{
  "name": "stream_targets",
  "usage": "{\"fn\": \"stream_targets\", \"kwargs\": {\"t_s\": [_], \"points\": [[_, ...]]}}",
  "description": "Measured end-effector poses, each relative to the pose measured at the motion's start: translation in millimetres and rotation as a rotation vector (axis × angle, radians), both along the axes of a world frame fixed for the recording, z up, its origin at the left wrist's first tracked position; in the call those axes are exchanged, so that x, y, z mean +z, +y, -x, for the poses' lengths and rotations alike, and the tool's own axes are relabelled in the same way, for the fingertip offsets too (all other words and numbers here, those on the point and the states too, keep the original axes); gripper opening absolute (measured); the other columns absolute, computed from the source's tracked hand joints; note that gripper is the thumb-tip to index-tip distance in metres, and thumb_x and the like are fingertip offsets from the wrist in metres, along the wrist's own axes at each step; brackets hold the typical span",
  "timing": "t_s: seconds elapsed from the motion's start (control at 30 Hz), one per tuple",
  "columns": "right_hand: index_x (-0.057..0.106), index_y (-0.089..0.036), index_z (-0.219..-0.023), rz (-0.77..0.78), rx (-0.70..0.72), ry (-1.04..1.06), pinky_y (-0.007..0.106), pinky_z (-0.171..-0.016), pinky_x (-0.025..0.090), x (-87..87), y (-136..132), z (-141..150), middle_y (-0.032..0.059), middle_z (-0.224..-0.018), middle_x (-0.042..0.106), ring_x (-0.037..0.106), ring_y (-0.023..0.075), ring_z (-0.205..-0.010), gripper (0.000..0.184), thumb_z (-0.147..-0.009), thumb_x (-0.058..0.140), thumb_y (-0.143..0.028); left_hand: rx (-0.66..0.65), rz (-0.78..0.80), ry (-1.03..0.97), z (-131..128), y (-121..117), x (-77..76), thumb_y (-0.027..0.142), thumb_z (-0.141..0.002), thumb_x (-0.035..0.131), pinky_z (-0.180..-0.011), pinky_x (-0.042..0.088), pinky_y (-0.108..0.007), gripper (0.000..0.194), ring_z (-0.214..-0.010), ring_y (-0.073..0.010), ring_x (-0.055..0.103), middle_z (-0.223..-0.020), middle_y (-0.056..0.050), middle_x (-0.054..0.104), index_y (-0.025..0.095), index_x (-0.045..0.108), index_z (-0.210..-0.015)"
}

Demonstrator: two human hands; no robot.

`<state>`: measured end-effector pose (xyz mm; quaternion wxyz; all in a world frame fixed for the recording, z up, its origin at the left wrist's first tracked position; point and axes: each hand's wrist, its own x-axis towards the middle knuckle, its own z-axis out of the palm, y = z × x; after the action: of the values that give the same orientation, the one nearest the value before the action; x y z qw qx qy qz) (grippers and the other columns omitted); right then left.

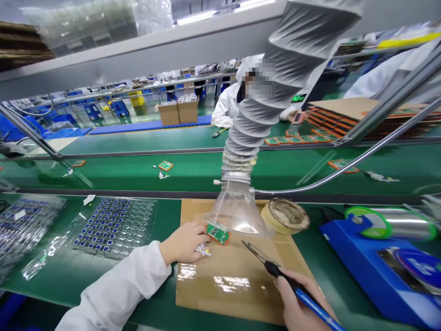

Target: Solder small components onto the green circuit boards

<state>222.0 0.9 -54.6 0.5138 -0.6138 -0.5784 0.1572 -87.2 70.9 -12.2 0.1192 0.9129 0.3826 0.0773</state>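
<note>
My left hand [188, 242] rests on the cardboard sheet [237, 299], fingers curled. A small white connector piece [203, 250] with a yellow spot pokes out from under its fingers. The fingertips reach the left edge of a green circuit board [217, 233] with an orange border, lying under the rim of a clear fume hood [237, 209]. On the right, my right hand [301, 299] grips a soldering iron [296, 287] with a blue and black handle. Its metal tip points up and left, apart from the board.
A round tan pot [285, 216] stands beside the hood. A blue solder feeder [382, 271] with a reel is at right. Clear trays [113, 225] of small blue parts lie left. Boards [166, 165] lie on the green belt [113, 177]. A co-worker [227, 105] sits opposite.
</note>
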Motion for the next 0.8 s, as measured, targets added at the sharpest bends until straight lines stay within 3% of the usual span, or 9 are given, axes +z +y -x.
{"fn": "stream_targets", "kwargs": {"t_s": [0.07,0.17,0.23,0.33,0.4,0.5,0.6,0.7,0.8], "points": [[0.070,-0.022,-0.093,0.042,0.040,0.036,0.033,-0.068,0.061,3.8,-0.2,16.5,0.0077,-0.085,0.077,0.075,0.0243,-0.074,0.037,-0.090,0.064,-0.058,-0.040,-0.040,0.008,-5.1,-9.0,0.1,0.031,-0.091,0.058,-0.096,0.043,-0.040,0.042,-0.114,-0.0270,0.057,-0.131,-0.011,0.063,0.021,0.062,-0.132],[0.067,-0.021,-0.109,0.133,0.156,0.072,0.034,-0.074,0.062,4.8,-2.7,42.8,0.0076,-0.092,0.079,0.077,0.0245,-0.081,0.037,-0.092,0.062,-0.054,-0.065,-0.062,0.046,-4.1,-22.7,0.0,0.023,-0.086,0.059,-0.097,0.042,-0.042,0.060,-0.119,-0.0285,0.054,-0.145,-0.010,0.055,0.025,0.051,-0.146],[0.063,-0.023,-0.120,0.182,0.240,0.046,0.037,-0.084,0.061,3.3,-6.1,57.7,0.0084,-0.103,0.079,0.076,0.0268,-0.096,0.042,-0.094,0.057,-0.055,-0.051,-0.060,0.048,0.9,-34.1,-0.7,0.020,-0.085,0.059,-0.097,0.041,-0.042,0.062,-0.121,-0.0284,0.054,-0.145,-0.010,0.055,0.025,0.051,-0.146],[0.059,-0.026,-0.130,0.244,0.310,-0.068,0.045,-0.096,0.057,-0.8,-12.9,68.8,0.0087,-0.118,0.076,0.071,0.0296,-0.113,0.049,-0.096,0.049,-0.059,0.065,-0.062,-0.004,17.4,-53.4,-1.5,0.017,-0.087,0.056,-0.098,0.040,-0.042,0.046,-0.119,-0.0273,0.055,-0.135,-0.009,0.062,0.025,0.063,-0.132],[0.057,-0.025,-0.133,0.256,0.350,-0.119,0.047,-0.099,0.055,-4.6,-15.5,66.8,0.0095,-0.120,0.075,0.070,0.0302,-0.115,0.050,-0.096,0.051,-0.058,0.223,-0.058,-0.075,38.2,-65.2,-1.2,0.013,-0.086,0.054,-0.093,0.042,-0.040,0.033,-0.109,-0.0245,0.060,-0.119,-0.009,0.069,0.022,0.071,-0.111],[0.053,-0.022,-0.137,0.227,0.422,-0.107,0.048,-0.102,0.053,-9.7,-14.2,57.3,0.0123,-0.122,0.073,0.070,0.0304,-0.115,0.053,-0.094,0.059,-0.052,0.528,-0.111,-0.187,86.7,-80.2,1.9,0.008,-0.082,0.050,-0.085,0.046,-0.036,0.026,-0.093,-0.0207,0.065,-0.098,-0.007,0.073,0.019,0.072,-0.093],[0.049,-0.020,-0.140,0.194,0.469,-0.186,0.052,-0.103,0.051,-12.0,-10.1,53.3,0.0147,-0.128,0.070,0.068,0.0337,-0.117,0.059,-0.092,0.061,-0.053,0.892,-0.204,-0.201,146.1,-92.3,9.4,0.012,-0.084,0.049,-0.087,0.048,-0.035,0.026,-0.092,-0.0217,0.067,-0.096,-0.007,0.075,0.018,0.072,-0.095],[0.050,-0.019,-0.141,0.139,0.507,-0.316,0.054,-0.099,0.053,-12.5,-5.7,58.8,0.0165,-0.133,0.066,0.066,0.0368,-0.118,0.063,-0.091,0.059,-0.058,1.252,-0.143,-0.126,196.9,-102.0,22.1,0.017,-0.087,0.049,-0.085,0.049,-0.031,0.028,-0.088,-0.0209,0.068,-0.098,-0.007,0.077,0.018,0.074,-0.101],[0.053,-0.018,-0.138,0.088,0.512,-0.357,0.056,-0.100,0.053,-10.5,-0.6,64.9,0.0169,-0.129,0.068,0.065,0.0391,-0.118,0.061,-0.091,0.059,-0.056,1.418,-0.069,-0.009,225.9,-114.0,34.9,0.021,-0.088,0.051,-0.077,0.048,-0.028,0.029,-0.078,-0.0194,0.066,-0.086,-0.005,0.075,0.017,0.075,-0.103]]}}
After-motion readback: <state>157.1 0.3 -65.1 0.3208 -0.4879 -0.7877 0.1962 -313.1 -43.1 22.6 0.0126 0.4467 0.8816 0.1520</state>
